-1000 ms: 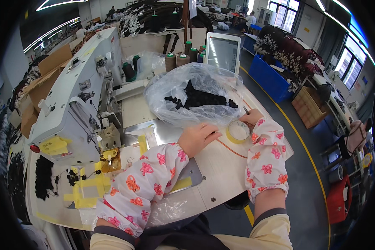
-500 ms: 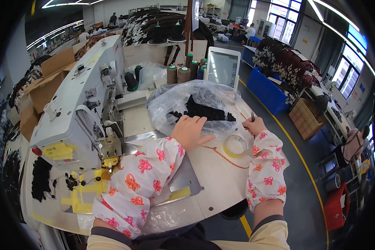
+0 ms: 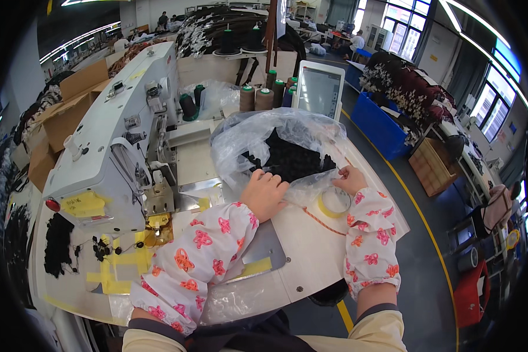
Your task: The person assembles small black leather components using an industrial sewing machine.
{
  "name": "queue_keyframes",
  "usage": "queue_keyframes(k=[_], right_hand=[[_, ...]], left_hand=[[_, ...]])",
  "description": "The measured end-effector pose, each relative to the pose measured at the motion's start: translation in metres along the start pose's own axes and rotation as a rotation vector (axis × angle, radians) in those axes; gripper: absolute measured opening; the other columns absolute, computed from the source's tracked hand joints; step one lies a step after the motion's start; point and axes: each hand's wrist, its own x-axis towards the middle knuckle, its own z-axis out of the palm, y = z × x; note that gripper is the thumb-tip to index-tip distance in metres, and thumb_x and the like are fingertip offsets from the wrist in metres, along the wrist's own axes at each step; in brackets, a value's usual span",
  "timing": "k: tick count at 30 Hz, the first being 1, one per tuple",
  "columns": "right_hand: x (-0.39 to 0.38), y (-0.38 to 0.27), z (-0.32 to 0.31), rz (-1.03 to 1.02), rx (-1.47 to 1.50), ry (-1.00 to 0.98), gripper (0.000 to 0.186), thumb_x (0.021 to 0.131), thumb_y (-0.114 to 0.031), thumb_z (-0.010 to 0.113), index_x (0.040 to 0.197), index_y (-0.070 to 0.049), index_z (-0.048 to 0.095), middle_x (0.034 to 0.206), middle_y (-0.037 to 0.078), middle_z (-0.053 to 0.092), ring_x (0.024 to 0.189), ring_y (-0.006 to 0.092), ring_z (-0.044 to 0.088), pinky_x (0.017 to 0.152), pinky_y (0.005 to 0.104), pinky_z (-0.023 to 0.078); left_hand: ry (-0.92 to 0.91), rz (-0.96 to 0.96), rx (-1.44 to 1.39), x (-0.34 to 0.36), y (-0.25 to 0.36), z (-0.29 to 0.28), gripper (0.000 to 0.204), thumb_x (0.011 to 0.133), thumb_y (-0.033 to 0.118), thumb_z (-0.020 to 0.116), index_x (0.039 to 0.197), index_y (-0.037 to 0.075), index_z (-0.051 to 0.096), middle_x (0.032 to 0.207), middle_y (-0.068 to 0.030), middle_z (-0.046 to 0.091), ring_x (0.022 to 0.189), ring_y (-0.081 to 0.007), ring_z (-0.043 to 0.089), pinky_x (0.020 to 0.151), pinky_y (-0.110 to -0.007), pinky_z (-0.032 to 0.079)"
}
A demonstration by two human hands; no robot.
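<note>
My left hand (image 3: 266, 195) is at the front-left edge of a crumpled clear plastic bag (image 3: 234, 141), fingers bent and slightly apart. Inside the bag lies black fabric (image 3: 290, 155) with small ruffled pieces. My right hand (image 3: 349, 180) is pinched at the bag's right front edge; what its fingertips hold is too small to make out. A roll of yellowish tape (image 3: 325, 207) lies just below it, and an orange cord (image 3: 325, 224) runs over the tabletop (image 3: 302, 264).
A white industrial sewing machine (image 3: 108, 152) fills the left, with black trimmings (image 3: 58, 246) below. Behind the bag stand thread cones (image 3: 264, 100) and a white-framed screen (image 3: 318, 91). A blue bin (image 3: 384, 129) is at the right; cardboard boxes (image 3: 64, 126) and co-workers (image 3: 356, 42) are farther off.
My left hand has moved leftward onto the bag's front edge. My right hand rose slightly, showing a slim dark tool half a second ago, and has since dropped a little.
</note>
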Motion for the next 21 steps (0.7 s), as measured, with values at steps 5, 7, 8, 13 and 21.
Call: queue_keyframes(k=[5, 7, 8, 13, 21], right_hand=[[0.007, -0.012, 0.011, 0.089, 0.170, 0.003, 0.041, 0.063, -0.024, 0.076, 0.090, 0.003, 0.063, 0.070, 0.008, 0.063, 0.063, 0.0145, 0.059, 0.062, 0.0282, 0.047], [0.006, -0.044, 0.009, 0.122, 0.172, -0.048, 0.040, 0.063, -0.023, 0.075, 0.088, 0.004, 0.062, 0.073, 0.013, 0.065, 0.066, 0.0176, 0.062, 0.064, 0.0290, 0.049], [0.006, -0.050, 0.012, 0.098, 0.337, -0.019, 0.032, 0.064, -0.019, 0.074, 0.085, 0.002, 0.062, 0.069, 0.009, 0.063, 0.063, 0.0153, 0.060, 0.061, 0.0278, 0.047], [0.022, -0.103, 0.016, -0.046, 0.546, 0.159, 0.022, 0.067, -0.013, 0.073, 0.080, 0.001, 0.061, 0.063, 0.004, 0.059, 0.059, 0.0126, 0.056, 0.057, 0.0269, 0.045], [0.005, -0.174, 0.009, -0.184, 0.765, 0.118, 0.012, 0.074, -0.009, 0.068, 0.080, 0.000, 0.062, 0.064, 0.003, 0.059, 0.058, 0.0095, 0.053, 0.055, 0.0244, 0.043]], left_hand=[[-0.019, -0.060, 0.111, 0.003, -0.017, 0.010, 0.013, 0.075, 0.017, 0.064, 0.085, 0.011, 0.059, 0.083, -0.0028, 0.058, 0.086, -0.0218, 0.056, 0.082, -0.036, 0.037], [0.082, -0.146, 0.022, 0.006, -0.030, 0.000, 0.010, 0.076, 0.016, 0.062, 0.083, 0.011, 0.058, 0.081, -0.0032, 0.058, 0.084, -0.0225, 0.057, 0.080, -0.036, 0.038], [0.180, -0.221, -0.079, 0.009, -0.034, -0.008, 0.007, 0.077, 0.016, 0.061, 0.081, 0.011, 0.058, 0.079, -0.0036, 0.058, 0.082, -0.0231, 0.058, 0.078, -0.035, 0.038], [0.166, -0.381, -0.139, -0.005, -0.064, -0.055, 0.006, 0.076, 0.015, 0.063, 0.081, 0.012, 0.059, 0.080, -0.0035, 0.059, 0.082, -0.0223, 0.058, 0.077, -0.039, 0.038], [-0.148, -0.073, -0.028, -0.046, -0.023, -0.067, 0.011, 0.074, 0.018, 0.065, 0.078, 0.009, 0.062, 0.082, -0.0057, 0.057, 0.082, -0.0243, 0.057, 0.085, -0.038, 0.038]])
